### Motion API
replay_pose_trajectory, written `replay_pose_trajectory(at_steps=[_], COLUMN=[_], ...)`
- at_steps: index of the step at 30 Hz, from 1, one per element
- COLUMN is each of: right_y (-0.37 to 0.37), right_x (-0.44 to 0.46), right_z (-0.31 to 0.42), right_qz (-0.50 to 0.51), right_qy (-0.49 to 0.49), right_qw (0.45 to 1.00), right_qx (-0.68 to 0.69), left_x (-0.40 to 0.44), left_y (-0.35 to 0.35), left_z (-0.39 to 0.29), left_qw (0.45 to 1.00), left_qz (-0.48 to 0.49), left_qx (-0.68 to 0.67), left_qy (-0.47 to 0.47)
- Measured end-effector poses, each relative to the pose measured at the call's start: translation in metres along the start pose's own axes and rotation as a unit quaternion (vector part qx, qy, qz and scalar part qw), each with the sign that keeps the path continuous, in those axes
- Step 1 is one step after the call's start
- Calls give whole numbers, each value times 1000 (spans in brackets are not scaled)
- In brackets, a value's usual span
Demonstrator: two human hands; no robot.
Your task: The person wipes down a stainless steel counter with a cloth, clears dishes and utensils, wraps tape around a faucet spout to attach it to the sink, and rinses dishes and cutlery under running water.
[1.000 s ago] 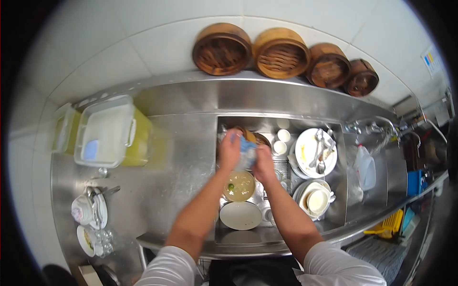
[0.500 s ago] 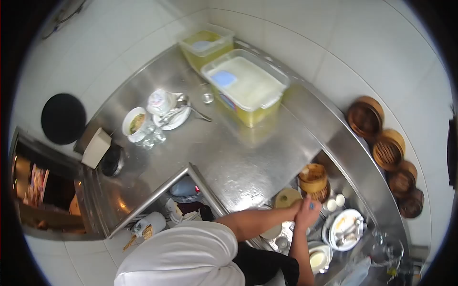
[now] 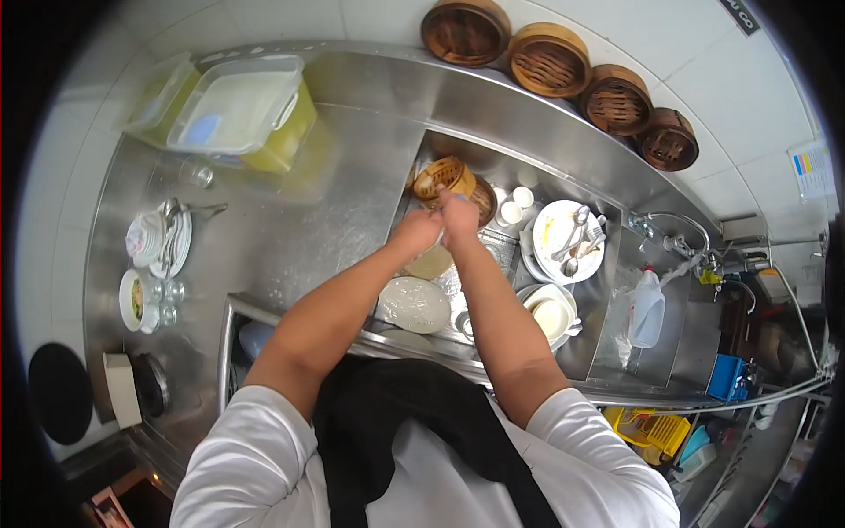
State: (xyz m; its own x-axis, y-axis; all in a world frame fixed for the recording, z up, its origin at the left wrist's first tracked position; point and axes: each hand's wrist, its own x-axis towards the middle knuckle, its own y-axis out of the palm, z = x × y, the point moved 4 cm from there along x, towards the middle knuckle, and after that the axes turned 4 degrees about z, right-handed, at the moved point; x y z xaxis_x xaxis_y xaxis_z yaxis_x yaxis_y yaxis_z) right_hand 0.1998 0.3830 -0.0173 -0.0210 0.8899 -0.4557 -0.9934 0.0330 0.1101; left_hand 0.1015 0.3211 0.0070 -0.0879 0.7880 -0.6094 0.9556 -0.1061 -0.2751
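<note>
My left hand and my right hand are close together over the sink, fingers closed. A small bluish bit shows at my right hand, but what either hand holds is too small and hidden to make out. Just beyond them, a bamboo steamer basket sits tilted on other bamboo ware. Nearer to me lies a wet white oval plate. Right of my hands are two small white cups, a white plate with spoons and forks, and white bowls.
Plastic tubs of yellowish liquid stand on the steel counter at left, beyond used dishes. Several bamboo steamers line the back ledge. A faucet and a plastic jug are at right.
My view has swung right, bringing the faucet, jug and yellow basket into clearer sight. My hands remain together near the bamboo steamer basket.
</note>
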Motion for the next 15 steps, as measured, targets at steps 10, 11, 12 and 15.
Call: replay_pose_trajectory(at_steps=[10, 11, 12, 15], right_y=[94, 119, 151, 247], right_x=[34, 30, 5, -149], right_z=[-71, -76, -67, -36], right_qz=[182, 191, 249, 449], right_qy=[172, 174, 143, 106], right_qw=[967, 964, 958, 886], right_qx=[-47, -57, -22, -40], left_x=[-71, -107, -110, -190], left_y=[-94, -119, -135, -215], left_z=[40, 41, 63, 126], left_qw=[949, 967, 959, 933], left_qz=[-137, -138, -158, -308], left_qx=[178, 108, 89, 28], left_qy=[222, 183, 218, 185])
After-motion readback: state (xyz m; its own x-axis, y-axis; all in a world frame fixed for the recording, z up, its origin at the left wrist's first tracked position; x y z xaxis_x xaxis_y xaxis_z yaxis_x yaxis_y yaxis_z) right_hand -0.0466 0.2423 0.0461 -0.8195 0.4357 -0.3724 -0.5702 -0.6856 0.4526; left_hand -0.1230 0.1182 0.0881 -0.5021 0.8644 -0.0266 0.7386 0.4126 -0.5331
